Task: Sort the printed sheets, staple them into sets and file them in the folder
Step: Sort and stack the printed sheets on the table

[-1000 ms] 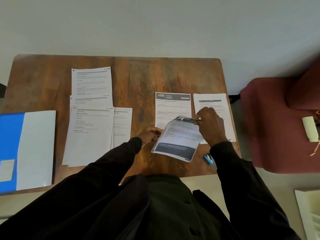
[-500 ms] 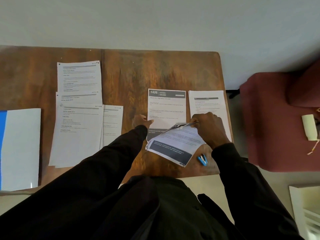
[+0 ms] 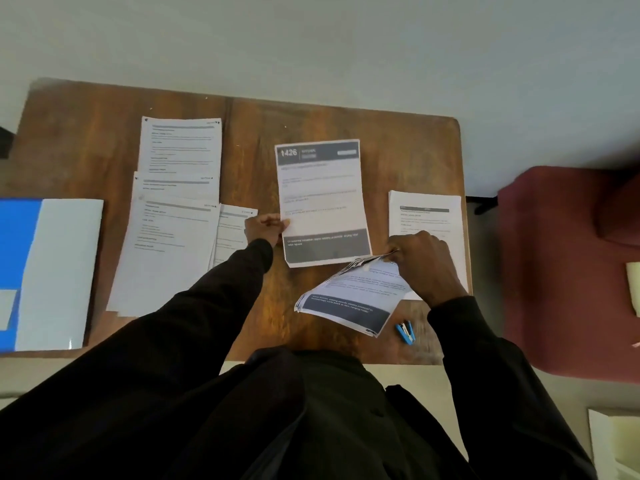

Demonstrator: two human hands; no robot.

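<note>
My left hand [image 3: 265,227] pinches the left edge of a single printed sheet headed "1426" [image 3: 322,199] with dark bands at top and bottom, lying in the table's middle. My right hand [image 3: 424,261] grips the top corner of a small stack of similar dark-banded sheets [image 3: 349,301], lifted and tilted at the near edge. A blue stapler [image 3: 405,332] lies just right of that stack. A white text sheet [image 3: 424,216] lies partly under my right hand. Several overlapping text sheets [image 3: 173,216] cover the left-centre. The open blue folder [image 3: 48,271] sits at far left.
The wooden table [image 3: 242,119] has bare wood along its far side. A dark red armchair [image 3: 568,265] stands close to the table's right edge. My dark sleeves and torso cover the near edge.
My left hand has slid the "1426" sheet away from me and leftwards, clear of the stack. My right hand still holds the stack in about the same spot.
</note>
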